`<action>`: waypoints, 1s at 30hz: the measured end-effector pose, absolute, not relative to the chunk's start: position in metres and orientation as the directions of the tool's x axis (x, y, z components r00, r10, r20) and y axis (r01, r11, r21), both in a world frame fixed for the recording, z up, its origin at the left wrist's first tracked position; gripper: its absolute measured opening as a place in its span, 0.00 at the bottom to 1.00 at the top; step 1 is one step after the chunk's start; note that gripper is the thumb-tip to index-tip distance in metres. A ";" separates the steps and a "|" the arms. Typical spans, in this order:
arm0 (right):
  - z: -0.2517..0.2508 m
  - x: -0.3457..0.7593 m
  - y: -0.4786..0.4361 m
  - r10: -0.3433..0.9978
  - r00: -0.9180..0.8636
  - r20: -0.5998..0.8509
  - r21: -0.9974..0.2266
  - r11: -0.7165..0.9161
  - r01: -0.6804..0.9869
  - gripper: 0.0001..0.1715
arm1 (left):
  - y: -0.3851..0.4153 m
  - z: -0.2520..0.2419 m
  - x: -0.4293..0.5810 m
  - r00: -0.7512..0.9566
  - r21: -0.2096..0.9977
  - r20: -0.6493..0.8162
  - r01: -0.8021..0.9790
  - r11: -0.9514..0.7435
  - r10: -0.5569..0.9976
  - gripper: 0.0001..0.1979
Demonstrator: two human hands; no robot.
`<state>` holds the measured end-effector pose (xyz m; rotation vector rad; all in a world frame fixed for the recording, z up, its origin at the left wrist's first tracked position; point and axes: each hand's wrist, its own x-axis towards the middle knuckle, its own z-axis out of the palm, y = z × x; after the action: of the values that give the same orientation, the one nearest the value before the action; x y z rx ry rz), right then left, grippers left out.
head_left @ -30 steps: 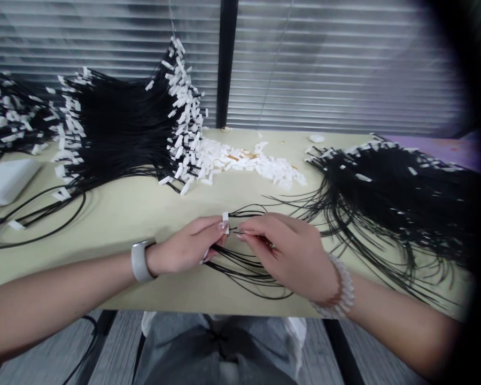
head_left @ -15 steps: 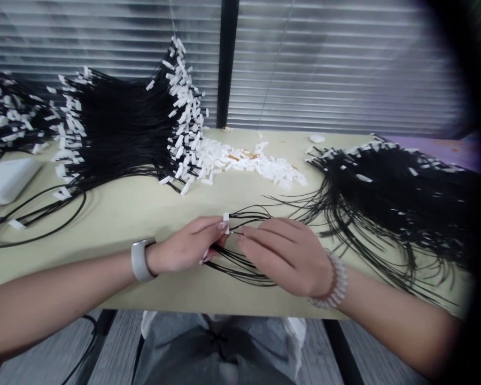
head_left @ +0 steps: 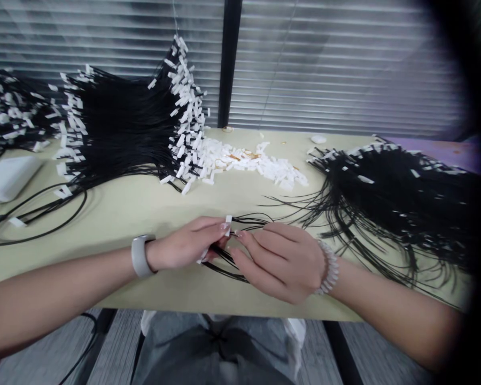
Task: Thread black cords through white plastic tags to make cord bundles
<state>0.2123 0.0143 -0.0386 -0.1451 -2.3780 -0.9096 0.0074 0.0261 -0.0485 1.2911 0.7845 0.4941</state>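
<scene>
My left hand (head_left: 196, 243) pinches a small white plastic connector (head_left: 228, 219) between thumb and finger, above the near part of the table. Several thin black wires (head_left: 224, 264) loop out from under its fingers toward the right. Opposite it, my right hand (head_left: 280, 256) is closed, its fingertips on a thin black wire (head_left: 233, 233) right beside the connector. Whether the wire's tip sits inside the connector I cannot tell. More black wires (head_left: 250, 218) run behind the right hand's knuckles.
Loose white connectors (head_left: 280, 174) lie heaped at mid-table. Behind on the left stands a large bundle of black wires (head_left: 124, 123) with white ends. Another wire bundle (head_left: 393, 192) spreads on the right. A white box-shaped device (head_left: 14, 176) and a looped black cable (head_left: 84, 206) lie at left.
My right hand has moved slightly left, bringing its fingertips and the wire closer to the connector. My left hand keeps its pinch, almost unmoved.
</scene>
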 end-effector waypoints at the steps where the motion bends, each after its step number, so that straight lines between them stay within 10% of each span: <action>1: -0.040 0.212 0.014 -0.110 -0.822 0.559 0.578 0.762 0.292 0.09 | 0.026 -0.049 0.007 0.661 0.969 -0.230 0.088 0.230 0.714 0.15; 6: -0.039 0.207 0.016 -0.017 -0.810 0.586 0.482 0.811 0.331 0.12 | 0.024 -0.046 0.011 0.643 0.969 -0.224 0.070 0.236 0.732 0.15; 11: -0.020 0.227 0.024 0.461 -0.547 0.698 0.101 0.693 0.714 0.10 | 0.024 -0.050 0.014 0.409 0.978 -0.181 -0.024 0.209 0.894 0.16; 15: -0.008 0.255 0.028 0.843 -0.485 0.233 -0.088 0.515 0.853 0.25 | 0.026 -0.054 0.014 0.202 0.970 -0.207 -0.088 0.229 0.957 0.15; 19: -0.014 0.247 0.021 0.754 -0.647 -0.109 -0.182 0.625 0.759 0.25 | 0.026 -0.055 0.014 0.160 0.974 -0.178 -0.111 0.197 0.971 0.15; 30: -0.037 0.197 -0.004 0.729 -0.682 0.057 -0.242 0.673 0.699 0.18 | 0.020 -0.056 0.018 0.225 0.998 -0.057 0.027 0.052 0.973 0.17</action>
<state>0.1969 -0.0039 -0.0374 -1.1755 -2.7344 0.3025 0.0178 0.0203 -0.0560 1.2832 1.0805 0.9912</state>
